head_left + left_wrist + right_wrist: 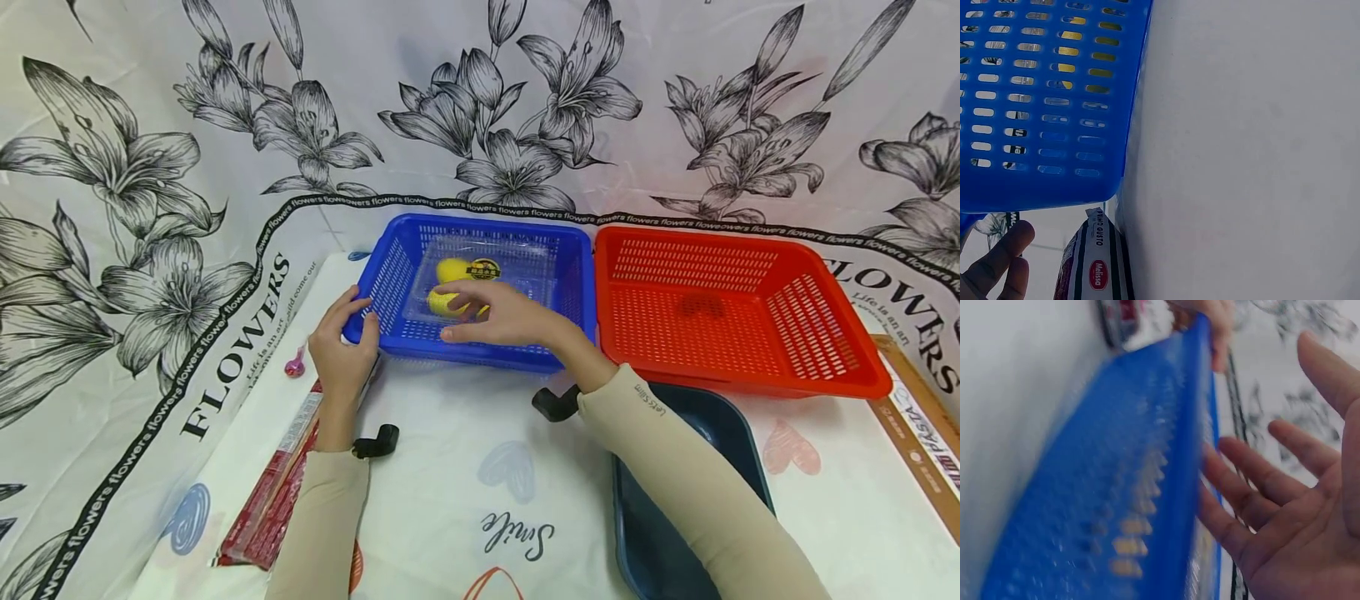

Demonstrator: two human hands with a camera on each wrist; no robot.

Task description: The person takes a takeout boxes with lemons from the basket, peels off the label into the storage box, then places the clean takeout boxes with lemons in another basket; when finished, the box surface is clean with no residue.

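Shows R hand [1300,531] w/ fingers spread by blurred blue bskt [1104,469] (can't tell if touching), L hand [1217,324] at end far from palm, floral cloth [1260,337] behind fingers.

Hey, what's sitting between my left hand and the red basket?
In the head view, the blue basket, holding a clear plastic box, lies between your left hand and the red basket; your right hand is over it.

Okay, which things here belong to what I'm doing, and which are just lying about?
Likely part of the job:
blue basket, left hand at its corner
clear box inside it, right hand over it
yellow items in the box

Seemingly just lying about:
red basket
dark tray
red packets
brown pasta pack
pink trinket
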